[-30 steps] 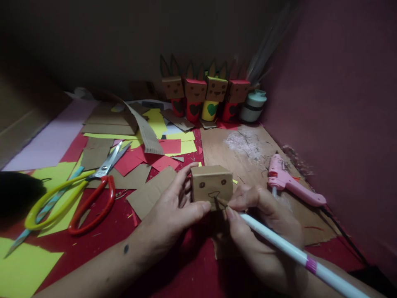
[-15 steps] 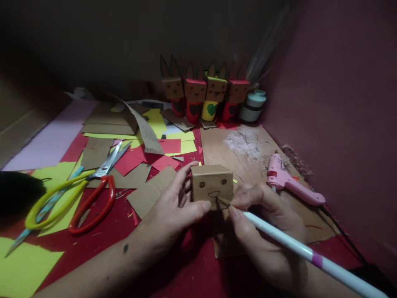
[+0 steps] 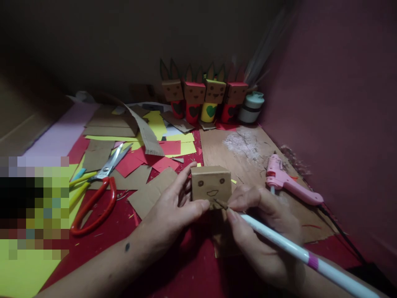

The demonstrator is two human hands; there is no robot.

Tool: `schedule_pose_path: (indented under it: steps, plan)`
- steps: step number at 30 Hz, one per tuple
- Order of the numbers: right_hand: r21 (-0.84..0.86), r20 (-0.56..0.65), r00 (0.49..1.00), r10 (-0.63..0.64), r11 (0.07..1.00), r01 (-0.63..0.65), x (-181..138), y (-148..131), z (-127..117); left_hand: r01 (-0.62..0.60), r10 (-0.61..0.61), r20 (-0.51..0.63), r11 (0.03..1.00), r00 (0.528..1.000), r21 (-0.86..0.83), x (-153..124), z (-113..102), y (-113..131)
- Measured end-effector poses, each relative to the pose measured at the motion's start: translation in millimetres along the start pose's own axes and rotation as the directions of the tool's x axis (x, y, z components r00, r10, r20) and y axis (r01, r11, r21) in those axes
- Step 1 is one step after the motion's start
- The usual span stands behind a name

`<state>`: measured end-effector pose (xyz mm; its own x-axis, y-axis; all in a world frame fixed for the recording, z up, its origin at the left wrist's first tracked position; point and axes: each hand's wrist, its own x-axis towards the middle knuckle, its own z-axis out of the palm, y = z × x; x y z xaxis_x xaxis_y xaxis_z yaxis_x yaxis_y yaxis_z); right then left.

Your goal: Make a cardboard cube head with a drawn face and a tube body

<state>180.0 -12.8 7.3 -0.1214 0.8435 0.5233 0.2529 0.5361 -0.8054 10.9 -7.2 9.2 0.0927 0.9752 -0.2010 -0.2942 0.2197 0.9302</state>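
A small brown cardboard box [image 3: 211, 185] with two drawn eyes and a mouth outline stands in the middle of the work surface. My left hand [image 3: 173, 211] grips its left side, thumb along the lower front edge. My right hand [image 3: 263, 219] is closed on a white pen [image 3: 297, 252] with a pink band; the pen's tip sits just below the drawn mouth, at the box's lower front edge.
Red-handled scissors [image 3: 99, 194] lie left on scattered red, yellow and brown paper scraps [image 3: 145, 140]. A pink glue gun [image 3: 285, 182] rests on a brown board [image 3: 245, 149] at right. Several finished box-headed figures [image 3: 203, 97] and a small jar [image 3: 251, 107] stand at the back. A dark red wall [image 3: 341, 103] closes the right side.
The pen tip has dropped slightly from the mouth outline to the box's lower edge. The view shifted a little; both hands stay in place.
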Motion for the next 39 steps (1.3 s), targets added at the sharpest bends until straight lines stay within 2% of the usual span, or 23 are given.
schedule_pose_path:
  steps: [7, 12, 17, 22, 27, 33, 39]
  plan:
    - [0.006, 0.041, 0.999, -0.006, 1.0, 0.006, 1.4, 0.7, -2.1, 0.021, -0.021, 0.003, 0.997, 1.0, 0.072, 0.2, 1.2, 5.2]
    - [0.024, 0.078, 0.997, 0.005, 1.0, -0.007, 2.1, 1.9, -2.8, 0.03, -0.032, 0.035, 0.998, 0.999, 0.06, 0.6, 1.7, 5.6]
    - [0.056, 0.054, 0.999, 0.004, 0.998, -0.007, -0.4, 3.6, -3.1, 0.034, -0.036, 0.053, 0.999, 0.998, 0.03, 0.9, 2.3, 6.7]
    - [0.073, 0.104, 0.994, 0.04, 0.996, -0.048, -3.7, 6.1, -4.7, 0.027, -0.032, 0.084, 0.998, 0.996, 0.058, 1.8, 0.9, 7.3]
    - [0.047, 0.06, 0.998, 0.019, 0.999, -0.022, -1.1, 3.7, -2.6, 0.007, -0.011, 0.05, 0.997, 0.999, 0.076, 0.5, 0.4, 5.2]
    - [0.027, 0.08, 0.997, 0.021, 0.999, -0.023, -0.7, 3.9, -2.4, 0.007, -0.01, 0.041, 0.997, 0.999, 0.075, 1.2, 1.1, 5.0]
    - [0.022, 0.052, 0.999, -0.006, 1.0, 0.005, -0.5, 3.8, 0.0, 0.005, -0.008, 0.046, 0.997, 0.999, 0.073, -0.3, 2.2, 5.7]
